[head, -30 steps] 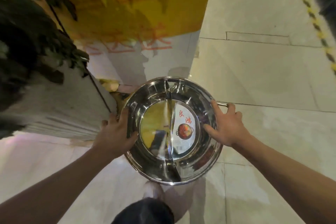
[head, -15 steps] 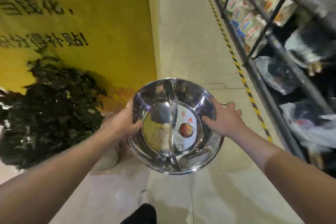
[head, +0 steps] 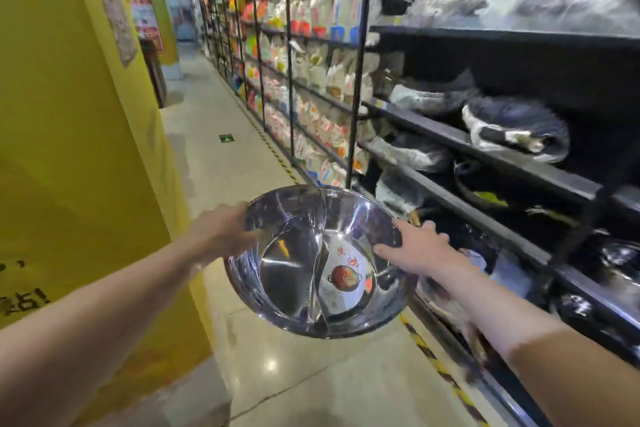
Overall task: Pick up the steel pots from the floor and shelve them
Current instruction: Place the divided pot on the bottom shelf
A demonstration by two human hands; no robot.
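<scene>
Both hands, left (head: 221, 236) and right (head: 415, 246), grip the steel pot (head: 294, 274) by its rim (divided inside) beside dark shelves (head: 485, 146).

A pale, glossy tiled floor (head: 214, 163) runs down the aisle, a yellow-and-black hazard stripe (head: 282, 163) along its right edge; black metal shelving (head: 485, 146) stands on that side, its boards bearing what look like plastic-wrapped dark pans (head: 516, 128); further shelves carry colourful packets (head: 311, 55).

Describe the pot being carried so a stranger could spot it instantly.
In the aisle between the yellow wall and the black shelving, find the left hand and right hand. They grip a shiny steel pot, unwrapped, divided in two, with a round label inside.
</scene>
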